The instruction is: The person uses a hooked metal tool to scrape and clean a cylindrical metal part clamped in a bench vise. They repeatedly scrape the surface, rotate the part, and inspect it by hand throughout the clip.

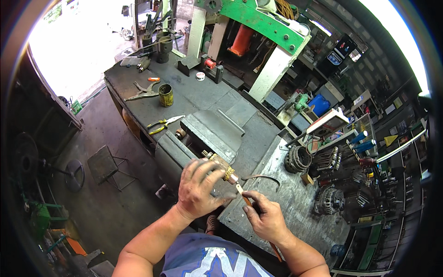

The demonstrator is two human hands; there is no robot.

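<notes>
A small motor armature with a copper commutator sits tilted at the near end of a large grey bench vise. My left hand is over its near side, fingers spread and thumb held apart; whether the fingertips touch it is hard to see. My right hand pinches a narrow brown strip. The strip's pale end lies against the commutator, and its tail hangs below my palm. A dark curved strip arcs over the bench beyond my right hand.
Yellow-handled pliers, locking pliers and a grimy yellow can lie on the dark bench. On the metal-topped side bench stand an alternator and a stator ring. A stool is at left.
</notes>
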